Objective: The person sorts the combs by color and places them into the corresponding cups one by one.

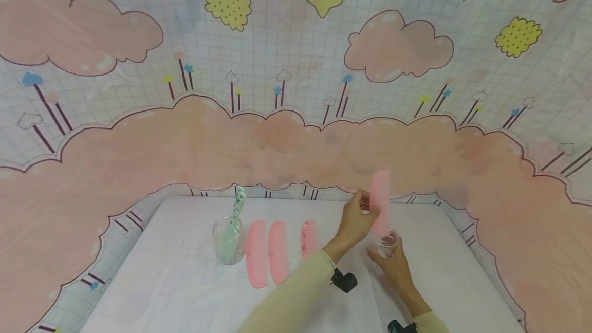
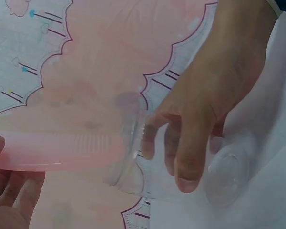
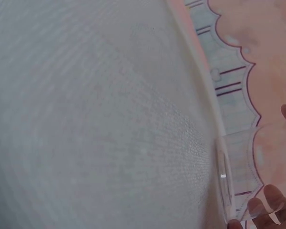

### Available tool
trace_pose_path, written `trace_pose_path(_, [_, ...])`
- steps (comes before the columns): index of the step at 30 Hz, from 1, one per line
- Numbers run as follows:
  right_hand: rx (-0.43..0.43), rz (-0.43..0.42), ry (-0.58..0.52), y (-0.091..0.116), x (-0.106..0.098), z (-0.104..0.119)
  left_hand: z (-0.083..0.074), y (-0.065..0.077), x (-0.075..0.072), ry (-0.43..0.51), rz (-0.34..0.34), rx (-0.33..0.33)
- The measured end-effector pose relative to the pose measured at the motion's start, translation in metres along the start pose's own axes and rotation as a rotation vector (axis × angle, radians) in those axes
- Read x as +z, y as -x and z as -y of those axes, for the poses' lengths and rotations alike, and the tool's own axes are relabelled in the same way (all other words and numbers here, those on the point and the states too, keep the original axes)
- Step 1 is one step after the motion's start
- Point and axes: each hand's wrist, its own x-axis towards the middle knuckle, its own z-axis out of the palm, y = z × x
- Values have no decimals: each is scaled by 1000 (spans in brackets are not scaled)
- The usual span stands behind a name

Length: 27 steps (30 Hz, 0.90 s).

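Pink comb in left hand, pinching it between fingers at mouth of clear cup. Clasping cup with fingers of right hand.

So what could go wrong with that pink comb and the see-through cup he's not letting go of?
The pink comb might catch on the rim, because its lower end is right at the mouth of the clear cup. A bump there could tip the cup, though the right grip is around it. And the comb might drop if the left grip loosens, since it holds the comb up.
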Motion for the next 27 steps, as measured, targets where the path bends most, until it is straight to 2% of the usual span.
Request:
trace_pose_path(16, [59,52,23,-1,-2,-1,21,2,16,-150,52,11])
trace_pose_path(23, [14,35,-16,0,-1,-3,28,1,20,-158,39,68])
trace_pose_path(27, [9,24,-25,0,-1,-3,30,1,22,-178,43,76])
